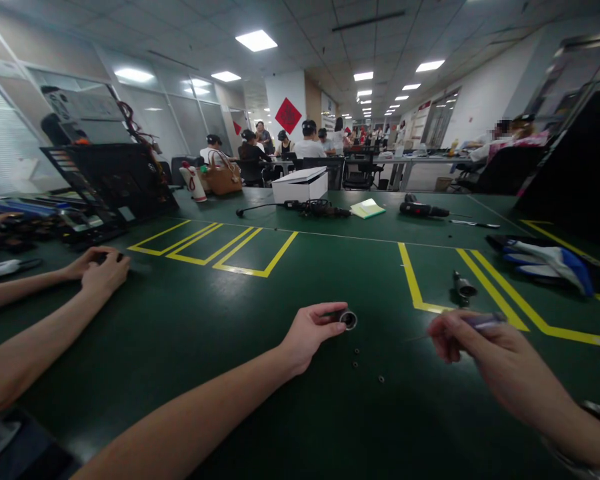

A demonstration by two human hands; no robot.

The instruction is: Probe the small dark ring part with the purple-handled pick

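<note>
My left hand pinches a small round metal sleeve between thumb and fingers, its open end facing me. My right hand is closed around what looks like a screwdriver with a purplish handle; its thin shaft points left and is blurred. Between the hands, several tiny dark ring-shaped pieces lie on the green tabletop, one of them a small ring nearest me. Beyond my right hand stands a metal part with a cup-shaped end, inside a yellow-taped area.
A co-worker's hands work at the left. Along the back are a white box, a cable bundle, a sticky-note pad and a power screwdriver. Blue-and-white gloves lie right. Yellow tape marks the green table.
</note>
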